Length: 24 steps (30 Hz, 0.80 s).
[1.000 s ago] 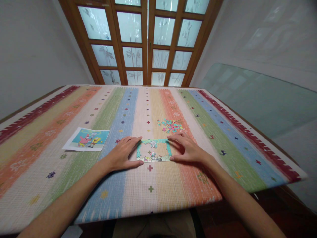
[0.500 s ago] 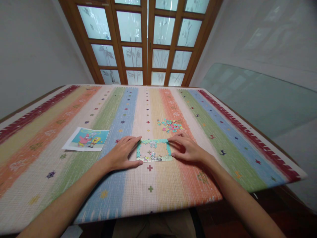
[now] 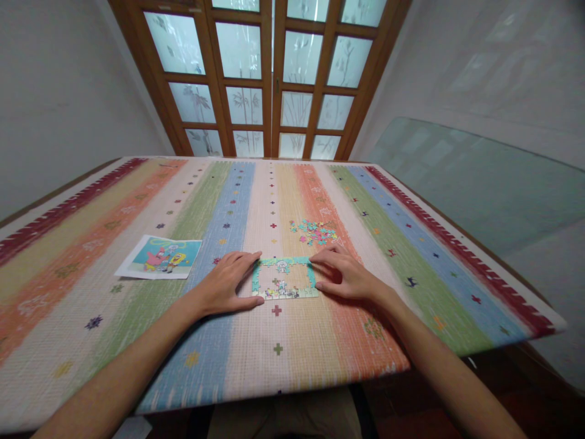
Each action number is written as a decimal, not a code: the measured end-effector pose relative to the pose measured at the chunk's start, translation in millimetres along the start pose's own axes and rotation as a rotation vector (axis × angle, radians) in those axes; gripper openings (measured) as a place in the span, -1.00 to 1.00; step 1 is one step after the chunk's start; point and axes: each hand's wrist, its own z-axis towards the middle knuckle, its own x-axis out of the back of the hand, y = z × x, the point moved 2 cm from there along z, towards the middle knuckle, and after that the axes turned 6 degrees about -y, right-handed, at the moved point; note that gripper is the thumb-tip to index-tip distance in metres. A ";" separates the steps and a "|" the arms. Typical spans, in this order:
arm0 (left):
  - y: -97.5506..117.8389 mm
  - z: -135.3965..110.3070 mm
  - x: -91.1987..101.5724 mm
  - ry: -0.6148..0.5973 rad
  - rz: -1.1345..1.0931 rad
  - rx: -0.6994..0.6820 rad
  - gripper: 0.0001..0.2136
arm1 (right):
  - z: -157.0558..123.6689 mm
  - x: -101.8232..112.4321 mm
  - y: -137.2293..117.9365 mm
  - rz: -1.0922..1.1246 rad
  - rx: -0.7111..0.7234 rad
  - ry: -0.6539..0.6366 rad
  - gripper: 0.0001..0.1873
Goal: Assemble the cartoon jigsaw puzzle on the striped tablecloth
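A partly joined jigsaw puzzle [image 3: 261, 291] lies flat on the striped cloth between my hands. Joined pieces form a rectangular border, with a few reaching inward at the top and bottom; cloth shows through the middle. My left hand [image 3: 228, 283] rests at the puzzle's left side, fingertips by the top left corner and thumb by the bottom left. On the other side, my right hand [image 3: 345, 274] touches the right edge with fingertips at the upper corner and thumb lower down. Both hands have thumb and fingers apart. Loose jigsaw pieces [image 3: 315, 231] lie in a pile beyond the right hand.
A printed cartoon picture [image 3: 159, 257] lies left of my left hand, one edge slightly raised. The striped tablecloth [image 3: 256, 360] covers the table, whose near edge is close to my body. A glass-paned wooden door [image 3: 273, 79] stands behind, and a pale green panel [image 3: 479, 177] at right.
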 end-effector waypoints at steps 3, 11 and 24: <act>-1.4 -0.4 1.0 -0.005 -0.013 0.003 -0.17 | 0.4 1.0 -1.8 -0.006 0.007 0.005 -0.60; -3.3 -1.2 0.4 -0.010 0.006 0.012 -0.18 | 1.2 -2.2 1.6 -0.011 0.046 0.012 -0.62; -1.2 -0.7 1.4 -0.002 0.018 0.015 -0.19 | 1.8 -3.3 2.0 -0.034 0.076 0.009 -0.74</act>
